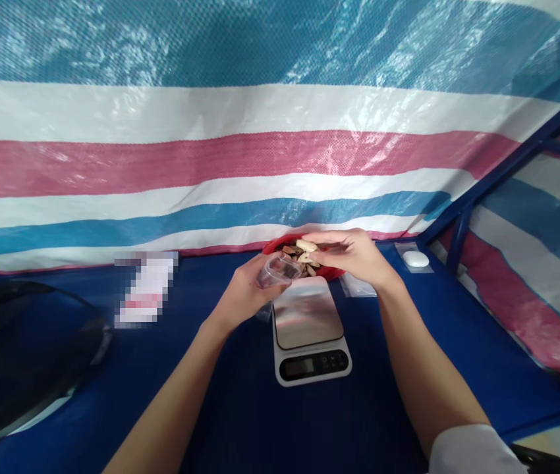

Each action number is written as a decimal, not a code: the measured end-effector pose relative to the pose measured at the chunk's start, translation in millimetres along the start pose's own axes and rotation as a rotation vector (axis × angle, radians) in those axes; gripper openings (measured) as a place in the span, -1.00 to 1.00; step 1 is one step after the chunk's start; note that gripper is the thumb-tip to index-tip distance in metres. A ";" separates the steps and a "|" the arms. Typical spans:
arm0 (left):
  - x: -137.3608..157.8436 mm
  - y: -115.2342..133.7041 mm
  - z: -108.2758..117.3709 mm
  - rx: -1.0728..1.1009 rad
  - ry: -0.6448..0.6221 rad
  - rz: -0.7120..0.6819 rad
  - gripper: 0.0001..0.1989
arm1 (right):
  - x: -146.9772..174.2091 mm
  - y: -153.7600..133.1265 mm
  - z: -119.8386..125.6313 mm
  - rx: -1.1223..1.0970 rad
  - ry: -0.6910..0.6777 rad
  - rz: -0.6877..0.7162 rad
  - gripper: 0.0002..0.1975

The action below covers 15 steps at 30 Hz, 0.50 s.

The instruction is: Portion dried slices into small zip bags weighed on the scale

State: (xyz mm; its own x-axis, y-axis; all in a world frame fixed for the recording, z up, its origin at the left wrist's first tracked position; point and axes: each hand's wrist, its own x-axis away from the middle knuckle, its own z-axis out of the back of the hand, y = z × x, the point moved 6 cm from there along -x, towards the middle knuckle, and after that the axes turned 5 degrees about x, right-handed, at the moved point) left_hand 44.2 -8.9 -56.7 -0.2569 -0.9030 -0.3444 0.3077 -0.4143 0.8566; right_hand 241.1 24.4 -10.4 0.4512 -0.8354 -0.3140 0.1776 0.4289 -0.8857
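A clear plastic cup [280, 270] is gripped in my left hand [249, 289], its mouth tilted toward a red bag or bowl [332, 271]. Dried-looking pieces, brown and pale, fill the red container; their exact kind I cannot make out. Over its right side, my right hand [354, 253] has its thumb and fingers closed around a pale dried slice [306, 245]. Just in front of both hands lies a white kitchen scale [313, 368] with a bare metal plate [307, 315]. Its display looks dark.
A large black round object [28, 355] takes up the left of the blue table [240, 408]. Clear plastic bags [359, 287] lie behind the scale. A white oval item [415, 259] sits at right, a blurred-out paper [146, 289] at left. Striped sheeting [211, 158] hangs behind.
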 end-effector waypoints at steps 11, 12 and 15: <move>-0.2 3.5 -9.9 0.102 -0.043 -0.026 -0.47 | 2.0 -21.2 -27.8 0.338 -0.251 0.124 -0.74; -0.2 4.1 -10.2 0.088 -0.043 -0.031 -0.47 | 2.2 -24.4 -29.7 0.406 -0.263 0.134 -0.76; 0.0 6.5 -11.0 0.056 -0.049 -0.045 -0.46 | 2.3 -28.8 -36.1 0.566 -0.291 0.154 -0.80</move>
State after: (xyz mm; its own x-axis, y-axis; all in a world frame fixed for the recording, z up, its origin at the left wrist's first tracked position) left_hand 56.3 -12.8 -55.3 -0.3141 -0.8764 -0.3650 0.2437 -0.4460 0.8612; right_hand 205.5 -2.2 2.0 0.7123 -0.6568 -0.2477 0.4890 0.7175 -0.4961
